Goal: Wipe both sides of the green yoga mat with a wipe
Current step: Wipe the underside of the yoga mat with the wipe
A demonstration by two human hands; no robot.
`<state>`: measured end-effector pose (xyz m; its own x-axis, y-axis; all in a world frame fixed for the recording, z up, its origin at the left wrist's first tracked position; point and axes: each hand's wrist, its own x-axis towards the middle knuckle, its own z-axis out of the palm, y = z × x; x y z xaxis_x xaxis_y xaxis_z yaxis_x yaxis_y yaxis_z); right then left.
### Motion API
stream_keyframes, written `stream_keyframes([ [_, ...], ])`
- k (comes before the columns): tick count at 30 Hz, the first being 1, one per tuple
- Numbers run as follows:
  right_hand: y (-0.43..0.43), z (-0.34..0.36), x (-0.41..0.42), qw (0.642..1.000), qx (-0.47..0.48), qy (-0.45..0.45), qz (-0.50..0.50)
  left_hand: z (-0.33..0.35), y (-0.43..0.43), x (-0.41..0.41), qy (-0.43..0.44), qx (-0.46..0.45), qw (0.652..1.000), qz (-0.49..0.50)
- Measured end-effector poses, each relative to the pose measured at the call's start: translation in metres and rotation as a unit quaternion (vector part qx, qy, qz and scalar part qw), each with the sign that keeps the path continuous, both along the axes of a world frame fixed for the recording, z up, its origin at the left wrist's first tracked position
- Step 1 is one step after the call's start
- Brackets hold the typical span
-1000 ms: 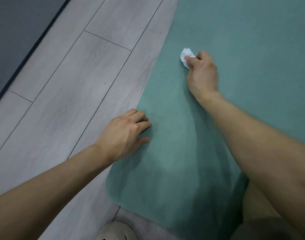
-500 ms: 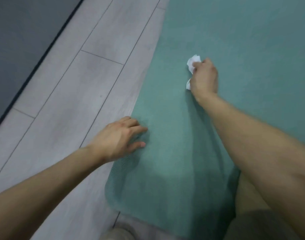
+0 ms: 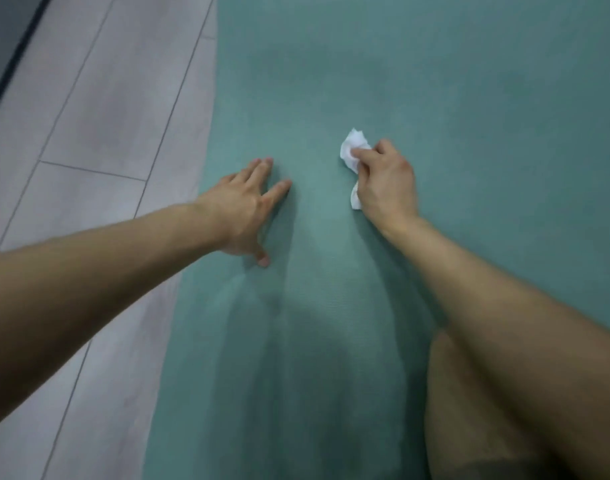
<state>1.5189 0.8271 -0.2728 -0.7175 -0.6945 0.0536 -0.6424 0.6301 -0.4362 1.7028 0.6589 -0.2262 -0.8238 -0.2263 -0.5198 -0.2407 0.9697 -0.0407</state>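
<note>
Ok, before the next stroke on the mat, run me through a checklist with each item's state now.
1. Right hand holds the wipe: ok.
2. Wipe against the green yoga mat: ok, seems to touch.
3. Left hand flat on the mat, fingers spread: ok.
4. Mat flat on the floor ahead: ok.
5. Wipe damp enough: cannot tell.
6. Underside wiped: cannot tell.

Home or gym room: plank floor [image 3: 99, 109], yoga mat [image 3: 435, 81].
</note>
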Motion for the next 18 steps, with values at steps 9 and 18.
stream_keyframes([
  [9,0.063,0.002,-0.008,0.988,0.049,-0.076,-0.122,-0.007,0.040,-0.082,-0.089,0.030,0.986,0.141],
  [18,0.067,0.023,-0.026,0.978,0.109,-0.167,-0.057,-0.014,0.037,-0.081,-0.090,0.034,0.985,0.141],
])
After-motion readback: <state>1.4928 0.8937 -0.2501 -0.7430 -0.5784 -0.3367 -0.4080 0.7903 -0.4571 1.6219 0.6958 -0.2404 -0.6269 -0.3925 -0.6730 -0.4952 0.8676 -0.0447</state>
